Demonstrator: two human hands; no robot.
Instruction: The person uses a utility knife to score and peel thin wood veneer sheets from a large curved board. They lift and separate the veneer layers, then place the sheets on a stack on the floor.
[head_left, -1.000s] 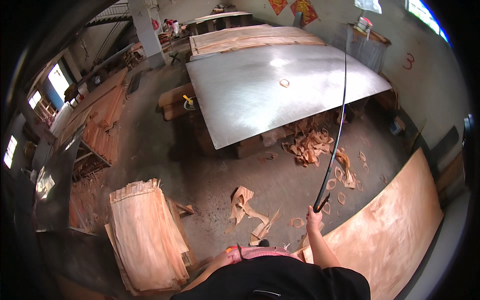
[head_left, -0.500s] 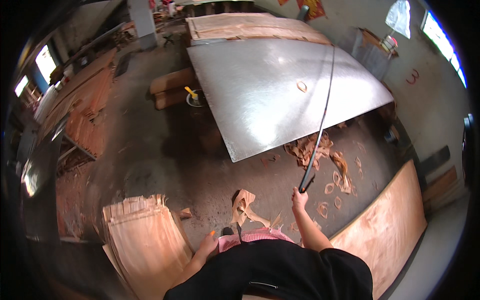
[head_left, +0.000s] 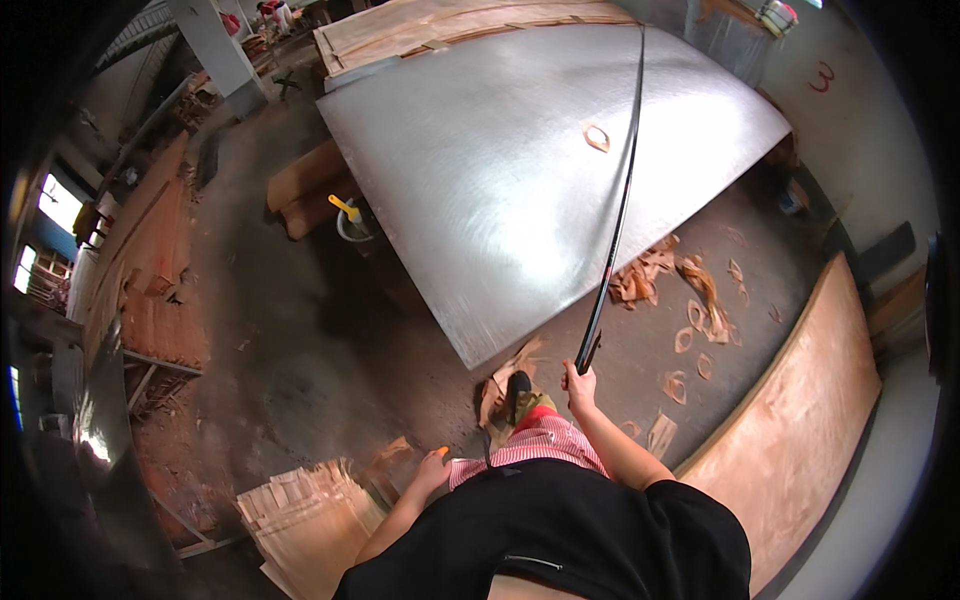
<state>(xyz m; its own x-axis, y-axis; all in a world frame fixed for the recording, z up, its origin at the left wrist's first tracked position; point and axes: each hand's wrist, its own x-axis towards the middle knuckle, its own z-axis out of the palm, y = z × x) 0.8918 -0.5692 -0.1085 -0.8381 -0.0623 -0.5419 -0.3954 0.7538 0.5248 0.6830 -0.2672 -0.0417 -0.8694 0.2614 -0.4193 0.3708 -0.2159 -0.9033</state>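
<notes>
The large grey metal-topped desk [head_left: 520,160] fills the far middle, its near corner ending just left of the right hand [head_left: 578,382]; bare dark floor [head_left: 300,340] lies open to the near left. The right grip is closed around the near end of a long thin dark flexible strip [head_left: 618,210], which arches far across the desk. The left hand [head_left: 432,468] hangs empty, fingers loosely curled, near a stack of pale wood veneer sheets [head_left: 300,510].

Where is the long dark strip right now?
In the head view, the long dark strip rises from the right hand, right of centre, arching over the big metal sheet.
</notes>
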